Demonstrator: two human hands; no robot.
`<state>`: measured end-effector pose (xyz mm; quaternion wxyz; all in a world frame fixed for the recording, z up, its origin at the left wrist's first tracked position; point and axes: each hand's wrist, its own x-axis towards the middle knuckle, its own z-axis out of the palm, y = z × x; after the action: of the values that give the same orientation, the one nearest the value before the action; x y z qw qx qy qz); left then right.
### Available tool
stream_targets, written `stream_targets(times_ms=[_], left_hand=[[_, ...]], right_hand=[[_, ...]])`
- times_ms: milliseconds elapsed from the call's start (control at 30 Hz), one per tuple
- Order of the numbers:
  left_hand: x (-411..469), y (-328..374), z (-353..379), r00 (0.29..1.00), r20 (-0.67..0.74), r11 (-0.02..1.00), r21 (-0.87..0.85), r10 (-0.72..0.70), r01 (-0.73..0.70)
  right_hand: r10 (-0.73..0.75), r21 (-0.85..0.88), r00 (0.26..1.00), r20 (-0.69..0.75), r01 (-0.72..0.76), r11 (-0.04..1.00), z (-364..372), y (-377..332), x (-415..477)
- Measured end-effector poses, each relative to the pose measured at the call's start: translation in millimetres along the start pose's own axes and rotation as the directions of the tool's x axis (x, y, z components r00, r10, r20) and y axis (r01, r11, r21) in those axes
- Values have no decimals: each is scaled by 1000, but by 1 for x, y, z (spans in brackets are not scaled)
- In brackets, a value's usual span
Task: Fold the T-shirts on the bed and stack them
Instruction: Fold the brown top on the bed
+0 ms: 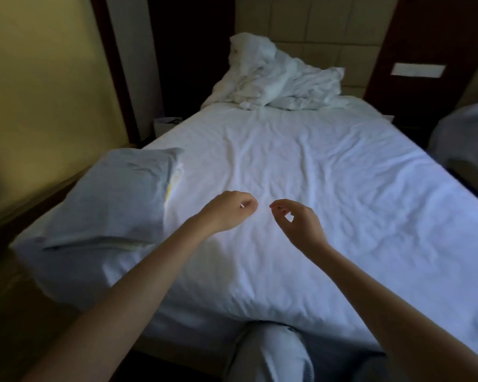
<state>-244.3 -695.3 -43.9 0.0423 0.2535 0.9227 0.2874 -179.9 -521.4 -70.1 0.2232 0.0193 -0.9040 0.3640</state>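
Note:
A grey folded T-shirt (108, 205) lies flat on the left near corner of the bed (342, 188), which has a wrinkled white sheet. A white and yellow layer (174, 177) peeks out under the grey shirt's right edge. My left hand (226, 210) hovers over the middle of the sheet, just right of the grey shirt, its fingers curled into a loose fist with nothing in it. My right hand (295, 221) hangs a short gap to the right, fingers bent but apart, holding nothing. No loose T-shirt shows on the sheet in front of me.
A crumpled white duvet (273, 78) is heaped at the far end against the padded headboard (329, 23). Another bed's edge (467, 133) shows at the right. A small white container (166, 125) stands by the far left side. My knee (273, 354) presses against the near edge.

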Motion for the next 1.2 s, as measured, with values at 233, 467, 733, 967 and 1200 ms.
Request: stream_targets(times_ms=[233,467,733,967,1200], left_hand=[[35,105,82,967,169,982,-5,188,-190],[62,223,170,910,253,944,-127,329,-305],[78,353,306,857,220,873,-275,466,-403],[88,393,383,808,-54,784,-213,587,-583],[106,384,413,749,-235,735,-162,620,-659]], right_hand=[[181,-139,973,-143,-201,970,-120,83,-46],[292,-197,914,-281,-353,915,-230,158,-109],[395,-270,785,-478,-559,784,-325,234,-184],[368,-373,629,-685,-736,565,-390,298,-210],[482,-444,572,-663,-820,362,-441,359,-188]])
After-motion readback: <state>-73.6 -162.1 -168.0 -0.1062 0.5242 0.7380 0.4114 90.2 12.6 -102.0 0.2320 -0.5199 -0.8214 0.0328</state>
